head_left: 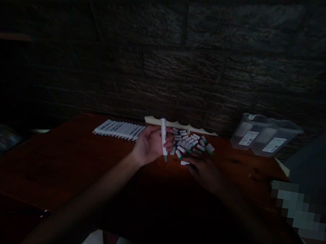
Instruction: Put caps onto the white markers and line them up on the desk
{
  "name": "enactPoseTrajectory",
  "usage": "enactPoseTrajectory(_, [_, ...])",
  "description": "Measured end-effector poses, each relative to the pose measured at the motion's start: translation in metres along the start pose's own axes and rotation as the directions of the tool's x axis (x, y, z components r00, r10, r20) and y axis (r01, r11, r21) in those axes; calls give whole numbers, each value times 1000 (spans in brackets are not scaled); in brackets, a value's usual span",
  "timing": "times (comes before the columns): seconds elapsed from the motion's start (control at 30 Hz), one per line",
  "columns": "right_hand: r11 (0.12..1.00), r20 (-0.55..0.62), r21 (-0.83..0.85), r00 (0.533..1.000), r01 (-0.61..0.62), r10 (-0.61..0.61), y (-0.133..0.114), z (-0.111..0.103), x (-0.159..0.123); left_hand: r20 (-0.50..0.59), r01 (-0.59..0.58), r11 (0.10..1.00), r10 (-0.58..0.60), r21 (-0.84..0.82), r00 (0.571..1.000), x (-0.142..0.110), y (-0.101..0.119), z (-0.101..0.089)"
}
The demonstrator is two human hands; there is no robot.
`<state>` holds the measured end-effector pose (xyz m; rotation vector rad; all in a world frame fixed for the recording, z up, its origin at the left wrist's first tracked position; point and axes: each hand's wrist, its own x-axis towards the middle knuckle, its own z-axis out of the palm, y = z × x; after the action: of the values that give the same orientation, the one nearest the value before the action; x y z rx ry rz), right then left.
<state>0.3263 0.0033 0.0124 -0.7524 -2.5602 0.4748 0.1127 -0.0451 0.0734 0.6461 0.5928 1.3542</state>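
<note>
My left hand (149, 144) is closed around a white marker (163, 138), held nearly upright above the wooden table (82, 154). My right hand (204, 171) lies in shadow just to its right, fingers reaching down onto a small white cap (185, 163) at the near edge of a pile of several white marker caps (191, 141). A neat row of several white markers (119, 129) lies flat on the table left of my left hand.
Two clear plastic boxes (263, 134) with white labels stand at the back right against a dark brick wall. A pale scalloped holder (181, 126) lies behind the cap pile. The scene is very dim; a blurred pale patch sits at the right edge.
</note>
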Motion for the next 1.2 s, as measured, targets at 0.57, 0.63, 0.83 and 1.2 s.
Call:
enactPoseTrajectory(0.57, [983, -141, 181, 990, 31, -5, -28, -2, -11, -143, -309, 942, 291, -129, 946, -14, 13, 1])
enactPoseTrajectory(0.63, [982, -145, 189, 989, 30, -2, -32, -1, -12, -136, -336, 935, 321, -112, 937, -17, 13, 4])
enactPoseTrajectory(0.83, [984, -138, 172, 988, -40, 64, -28, -4, -12, -93, -296, 941, 284, -165, 954, -17, 10, 4])
enactPoseTrajectory(1.2, [996, -187, 66, 979, -63, 74, -10, -7, -10, -74, -146, 985, 139, -96, 988, 4, 3, -1])
